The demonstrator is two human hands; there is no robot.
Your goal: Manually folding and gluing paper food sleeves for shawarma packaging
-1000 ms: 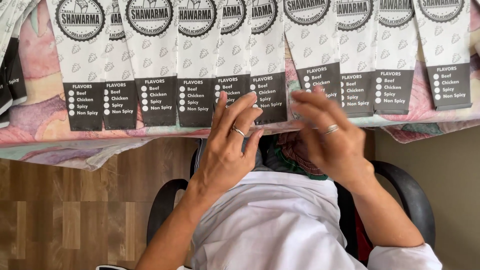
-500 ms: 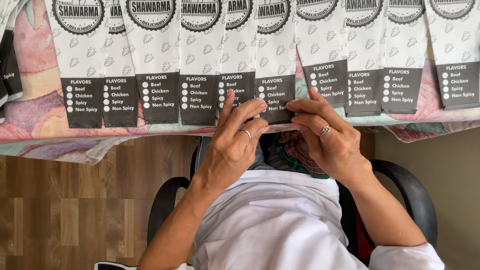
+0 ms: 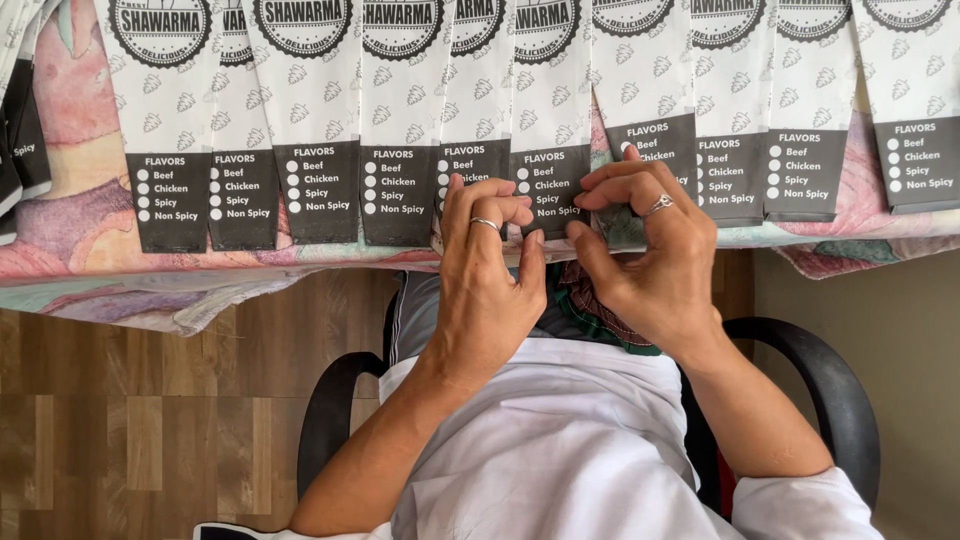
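Both hands pinch the lower edge of one paper sleeve [image 3: 550, 150]: the left hand [image 3: 485, 270] with curled fingers on its dark bottom panel, the right hand [image 3: 655, 250] just beside, fingertips closed on the same edge. The sleeve is flat, white, matte, patterned with small grey icons, ending in a charcoal band. It lies mid-row among overlapping identical sleeves [image 3: 320, 120] on a floral cloth [image 3: 70, 150].

Both hands, left [image 3: 487, 268] and right [image 3: 648, 258], have drawn together, fingers curled on one paper sleeve's [image 3: 552, 120] dark lower edge.
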